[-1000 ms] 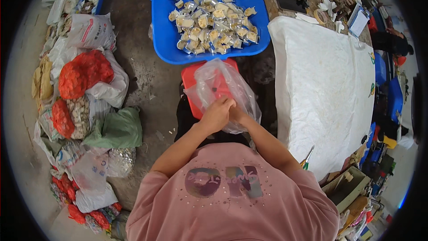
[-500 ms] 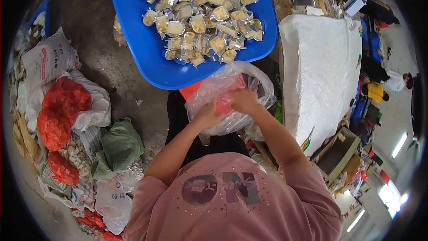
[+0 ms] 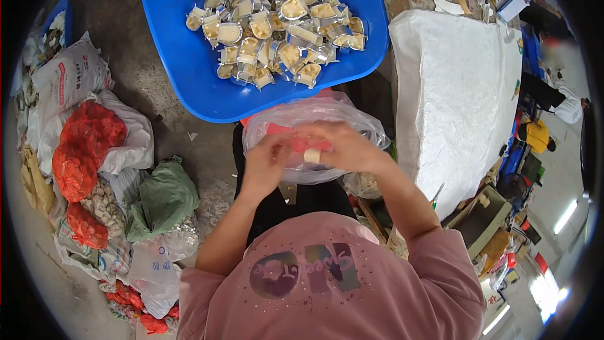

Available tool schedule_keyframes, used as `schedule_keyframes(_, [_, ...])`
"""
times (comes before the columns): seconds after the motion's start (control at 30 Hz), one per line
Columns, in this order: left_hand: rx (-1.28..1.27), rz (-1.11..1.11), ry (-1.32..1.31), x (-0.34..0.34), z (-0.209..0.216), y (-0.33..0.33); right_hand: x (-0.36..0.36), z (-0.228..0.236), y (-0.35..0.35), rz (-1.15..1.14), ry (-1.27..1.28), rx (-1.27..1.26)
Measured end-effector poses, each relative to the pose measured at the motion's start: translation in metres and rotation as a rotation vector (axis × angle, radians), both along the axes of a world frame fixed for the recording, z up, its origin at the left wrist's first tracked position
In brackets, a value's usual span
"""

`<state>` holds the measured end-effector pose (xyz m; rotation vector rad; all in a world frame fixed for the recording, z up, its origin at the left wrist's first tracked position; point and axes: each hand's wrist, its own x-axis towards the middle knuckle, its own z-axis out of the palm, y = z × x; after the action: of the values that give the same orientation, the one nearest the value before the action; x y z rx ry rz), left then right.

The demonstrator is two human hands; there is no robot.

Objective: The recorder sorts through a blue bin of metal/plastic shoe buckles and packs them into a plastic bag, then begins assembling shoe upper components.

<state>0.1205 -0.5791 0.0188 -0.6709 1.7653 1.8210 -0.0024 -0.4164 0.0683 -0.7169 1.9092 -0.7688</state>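
A clear plastic bag (image 3: 368, 127) lies spread over my lap, with a red surface (image 3: 277, 128) showing through it. My right hand (image 3: 345, 145) is over the bag with bent fingers, and a small cream-coloured piece (image 3: 312, 155) shows at its fingertips. Beside it, my left hand (image 3: 267, 160) curls its fingers inward at the bag's left side; anything inside them is hidden. Just beyond both hands stands a blue plastic tub (image 3: 182, 75). Inside is a heap of small cream pieces with shiny silver edges (image 3: 261, 25).
Right of the tub, a white sack-like cover (image 3: 453, 101) lies over a long surface. On the left floor are red mesh bags (image 3: 78, 173), a green bag (image 3: 162, 198) and a white printed sack (image 3: 69, 75). An open box (image 3: 481, 220) is at the right. Other people (image 3: 569, 106) are farther off.
My hands have lifted and shifted slightly left over the bag, and a cream-coloured piece now shows at my right fingertips. The tub sits slightly higher and farther left in the view.
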Motion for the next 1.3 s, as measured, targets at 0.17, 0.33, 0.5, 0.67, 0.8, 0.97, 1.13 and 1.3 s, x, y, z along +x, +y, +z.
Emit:
schedule_keyframes(0.17, [-0.345, 0.260, 0.193, -0.038, -0.018, -0.042, -0.059, -0.033, -0.004, -0.353, 0.381, -0.119])
schedule_keyframes(0.33, [-0.749, 0.047, 0.286, -0.086, -0.116, -0.071, -0.061, -0.074, -0.058, -0.261, 0.664, 0.038])
schedule_keyframes(0.5, [-0.912, -0.189, 0.241, -0.124, -0.145, -0.044, -0.064, -0.132, -0.060, 0.012, 0.934, 0.236])
schedule_keyframes(0.67, [-0.898, 0.053, 0.224, -0.125, -0.146, -0.040, -0.075, -0.131, -0.053, -0.028, 0.941, 0.083])
schedule_keyframes(0.8, [-0.804, 0.201, 0.357, -0.102, -0.156, -0.056, -0.080, -0.122, -0.038, -0.412, 0.639, -0.063])
schedule_keyframes(0.97, [0.143, 0.744, 0.114, -0.075, -0.139, -0.081, -0.079, -0.093, -0.008, -0.973, -0.246, -0.390])
schedule_keyframes(1.13, [0.409, 0.825, 0.166, -0.064, -0.092, -0.083, -0.062, -0.061, -0.003, -1.073, -0.789, -0.456])
schedule_keyframes(1.3, [0.558, 0.180, 0.334, -0.025, -0.012, -0.064, -0.025, -0.051, 0.058, -0.577, -1.002, -0.575])
